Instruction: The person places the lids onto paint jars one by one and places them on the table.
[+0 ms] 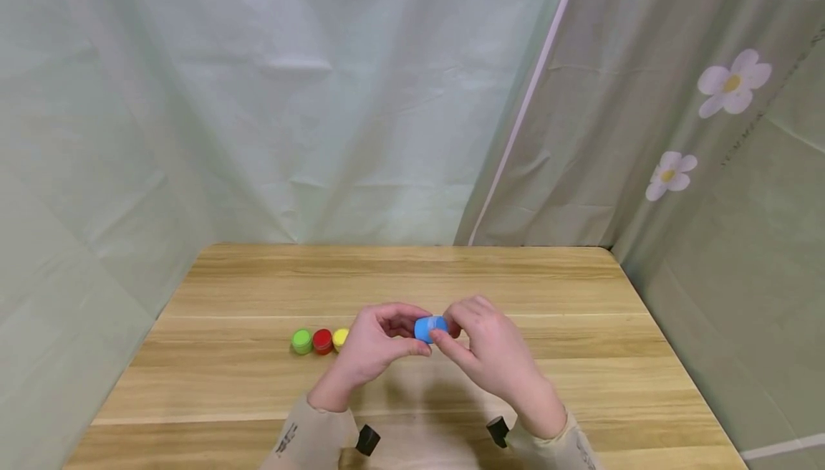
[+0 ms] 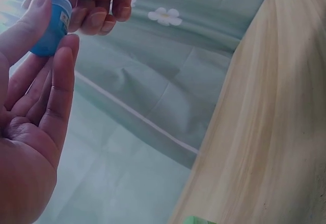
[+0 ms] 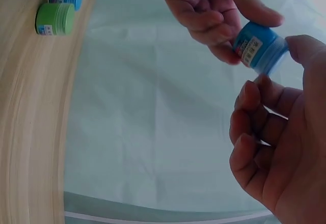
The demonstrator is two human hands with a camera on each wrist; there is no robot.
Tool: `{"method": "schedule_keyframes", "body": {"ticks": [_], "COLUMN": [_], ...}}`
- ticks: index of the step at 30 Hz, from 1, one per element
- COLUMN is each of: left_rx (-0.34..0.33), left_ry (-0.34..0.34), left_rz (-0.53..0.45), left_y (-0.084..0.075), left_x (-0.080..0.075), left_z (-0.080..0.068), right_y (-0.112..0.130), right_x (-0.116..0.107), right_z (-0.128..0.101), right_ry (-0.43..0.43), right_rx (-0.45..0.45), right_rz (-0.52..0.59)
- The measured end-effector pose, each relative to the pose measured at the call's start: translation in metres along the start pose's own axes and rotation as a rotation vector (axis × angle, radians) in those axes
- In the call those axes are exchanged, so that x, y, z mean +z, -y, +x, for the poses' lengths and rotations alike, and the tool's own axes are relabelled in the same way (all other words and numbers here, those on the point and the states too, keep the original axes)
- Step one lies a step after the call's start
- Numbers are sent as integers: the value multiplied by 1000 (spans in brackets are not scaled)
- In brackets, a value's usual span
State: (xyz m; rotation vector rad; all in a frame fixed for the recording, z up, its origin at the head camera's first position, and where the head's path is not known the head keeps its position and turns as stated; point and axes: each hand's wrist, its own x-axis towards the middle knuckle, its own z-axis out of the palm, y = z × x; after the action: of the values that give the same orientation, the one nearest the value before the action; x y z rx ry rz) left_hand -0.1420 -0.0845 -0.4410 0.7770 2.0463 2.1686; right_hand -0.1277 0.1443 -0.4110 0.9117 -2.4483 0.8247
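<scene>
I see both hands gripping the small blue jar (image 1: 430, 328) above the tabletop (image 1: 412, 284) — left hand (image 1: 376, 344) pinching one end, right hand (image 1: 488, 344) the other; I judge the lid-twisting step, needing counter-rotation next. Green jar (image 1: 301, 341), red jar (image 1: 322, 341) and yellow jar (image 1: 340, 338) stand in a row; pale curtains (image 1: 290, 97) behind.

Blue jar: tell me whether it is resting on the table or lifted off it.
Lifted off. The blue jar is held in the air between the left hand and right hand, above the table.
</scene>
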Motion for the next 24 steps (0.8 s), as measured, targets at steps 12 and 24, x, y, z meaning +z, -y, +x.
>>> {"method": "schedule_keyframes", "body": {"ticks": [12,24], "left_rx": [92,156], "left_ry": [-25,-36], "left_rz": [24,45], "left_y": [6,9], "left_x": [6,8], "left_z": [2,2], "right_y": [7,9], "right_x": [2,1], "right_z": [0,0], "right_ry": [-38,-39], "right_rx": [112,130], "right_rz": [-13,-16]}}
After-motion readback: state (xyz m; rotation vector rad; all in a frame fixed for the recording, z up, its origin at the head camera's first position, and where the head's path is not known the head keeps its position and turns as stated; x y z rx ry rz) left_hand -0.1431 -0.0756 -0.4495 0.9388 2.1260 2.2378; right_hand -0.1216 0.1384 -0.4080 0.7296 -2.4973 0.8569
